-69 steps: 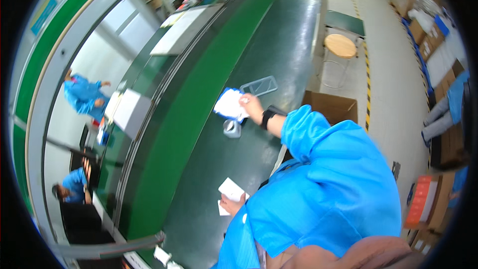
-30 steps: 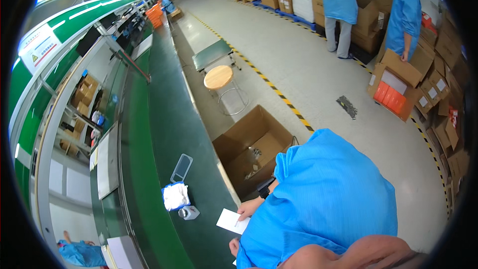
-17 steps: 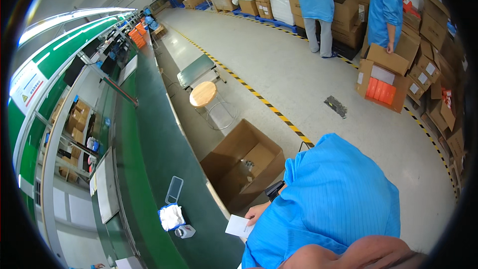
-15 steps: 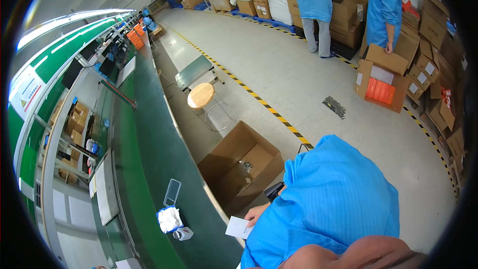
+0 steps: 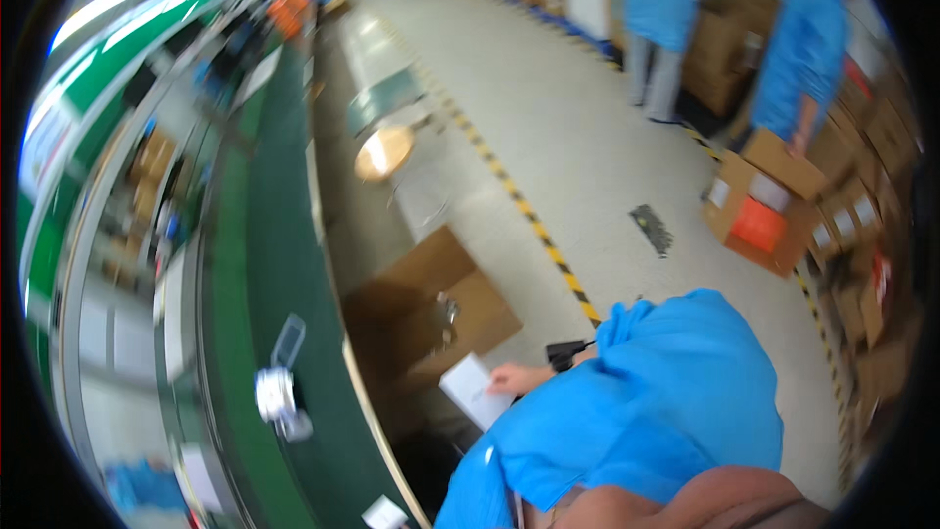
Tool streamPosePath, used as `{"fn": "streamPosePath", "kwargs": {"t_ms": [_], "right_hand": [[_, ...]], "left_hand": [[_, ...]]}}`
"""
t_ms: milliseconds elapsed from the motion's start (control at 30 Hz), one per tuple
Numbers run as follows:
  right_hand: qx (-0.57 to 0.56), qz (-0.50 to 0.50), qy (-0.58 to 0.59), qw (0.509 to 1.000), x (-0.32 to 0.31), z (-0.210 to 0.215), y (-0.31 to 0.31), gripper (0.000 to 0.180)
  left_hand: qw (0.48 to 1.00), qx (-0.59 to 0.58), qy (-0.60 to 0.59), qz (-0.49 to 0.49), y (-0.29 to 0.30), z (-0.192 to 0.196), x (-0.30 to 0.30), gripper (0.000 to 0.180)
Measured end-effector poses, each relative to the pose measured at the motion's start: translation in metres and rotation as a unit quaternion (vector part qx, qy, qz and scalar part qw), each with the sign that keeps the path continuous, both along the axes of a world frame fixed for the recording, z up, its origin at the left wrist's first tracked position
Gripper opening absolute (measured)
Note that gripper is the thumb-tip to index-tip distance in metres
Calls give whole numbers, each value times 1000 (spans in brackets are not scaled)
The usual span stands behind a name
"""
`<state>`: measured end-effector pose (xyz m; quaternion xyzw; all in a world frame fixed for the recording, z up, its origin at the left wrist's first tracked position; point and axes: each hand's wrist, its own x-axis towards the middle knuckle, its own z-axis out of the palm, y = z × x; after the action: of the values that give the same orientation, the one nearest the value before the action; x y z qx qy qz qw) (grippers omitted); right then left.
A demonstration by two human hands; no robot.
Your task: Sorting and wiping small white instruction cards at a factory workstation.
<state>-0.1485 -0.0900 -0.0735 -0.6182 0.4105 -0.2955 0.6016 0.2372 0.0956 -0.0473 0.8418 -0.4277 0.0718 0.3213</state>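
My right hand (image 5: 515,380) reaches out of a blue sleeve, with a black device strapped at the wrist. Its fingers are closed on the edge of a flat white box (image 5: 474,390), which has faint print on its face. The box is held over the near side of a large open carton (image 5: 490,318) on the floor, beside the green bench. Some small crumpled scraps (image 5: 447,313) lie inside the carton. My left hand does not show; the sleeve and body fill the lower edge. Motion blurs the picture.
On the green bench (image 5: 279,264) stand a white bundle (image 5: 275,394), a clear tray (image 5: 289,341) and a small white piece (image 5: 386,512). A round stool (image 5: 384,154) stands beyond the carton. Two people in blue smocks work among cartons; one holds an open carton (image 5: 729,198).
The view has shifted and turned. My right hand, still holding the white box, has moved from the bench edge out toward the carton. A white piece now shows at the bench's near end.
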Motion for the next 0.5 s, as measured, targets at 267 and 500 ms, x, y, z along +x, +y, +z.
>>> {"fn": "streamPosePath", "kwargs": {"t_ms": [267, 500], "right_hand": [[174, -23, -79, 981, -65, -13, 20, 24], [133, -16, -75, 988, -56, 27, 2, 27]], "left_hand": [[949, 158, -11, 271, 38, -61, 17, 64], [888, 151, 126, 416, 35, -85, 35, 79]]}}
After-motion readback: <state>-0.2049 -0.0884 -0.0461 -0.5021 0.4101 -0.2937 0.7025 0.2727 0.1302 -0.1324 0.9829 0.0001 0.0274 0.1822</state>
